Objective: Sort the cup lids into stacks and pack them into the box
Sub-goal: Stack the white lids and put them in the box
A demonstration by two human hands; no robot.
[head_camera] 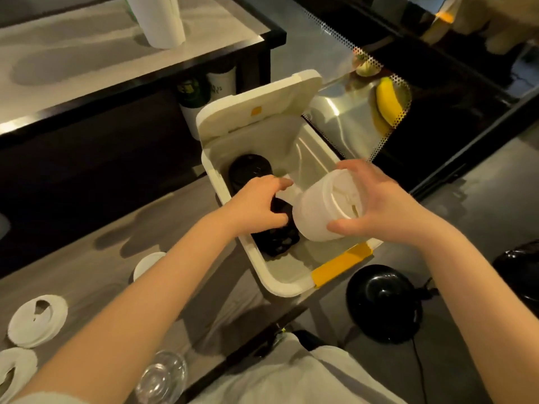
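A grey counter (87, 243) is filling the lower left, and a white box (291, 282) is sitting at its edge with its hinged lid (256, 103) standing open at the far end and a yellow strip (341, 262) lying along the near rim. Inside the box, one black stack (249, 170) is lying at the far end and a second black stack (277, 243) is lying on its side near the middle. The left hand (256, 205) is reaching into the box, its fingers curling around the upper end of the second black stack. The right hand (388, 208) is holding a white stack (323, 208) tilted on its side over the box, thumb below and fingers wrapping over the top, with the stack's far end touching the left hand's fingertips. Loose white lids (38, 320) are lying on the counter at the lower left, with another white lid (147, 265) nearer the box. A black round base (383, 303) is sitting to the right of the box.
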